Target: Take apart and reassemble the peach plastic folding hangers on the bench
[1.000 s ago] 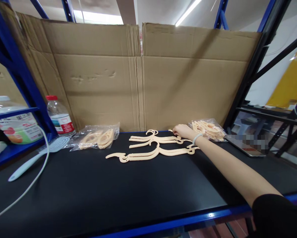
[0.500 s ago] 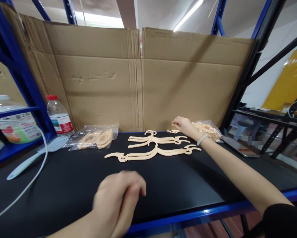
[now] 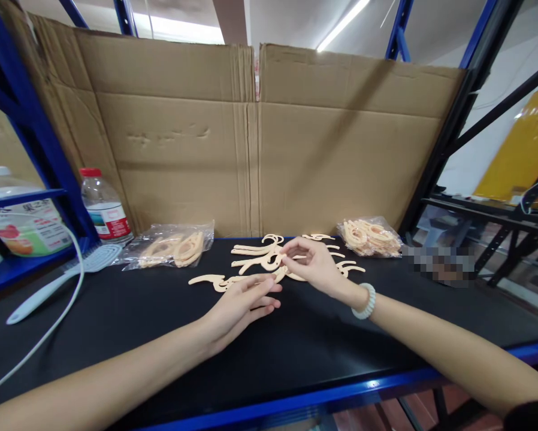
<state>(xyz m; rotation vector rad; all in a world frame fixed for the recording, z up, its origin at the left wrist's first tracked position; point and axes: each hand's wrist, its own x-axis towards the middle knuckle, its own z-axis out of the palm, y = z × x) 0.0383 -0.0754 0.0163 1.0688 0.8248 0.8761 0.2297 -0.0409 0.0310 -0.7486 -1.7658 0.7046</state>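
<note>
Cream plastic hangers lie on the black shelf top: a front hanger and a back hanger. My left hand reaches forward with its fingers stretched out, and the fingertips touch the front hanger's middle. My right hand, with a pale bead bracelet on the wrist, hovers over the hangers. Its thumb and forefinger are pinched together, and what they hold is too small to name. A small cream piece lies behind that hand.
A clear bag of cream parts lies at back left and another bag at back right. A water bottle, a pale brush and a white cable are at the left. Cardboard walls the back. A blurred flat object lies at the right.
My right hand has drawn back from the right bag to the middle of the hangers. My left hand came into view and moved forward to the front hanger.
</note>
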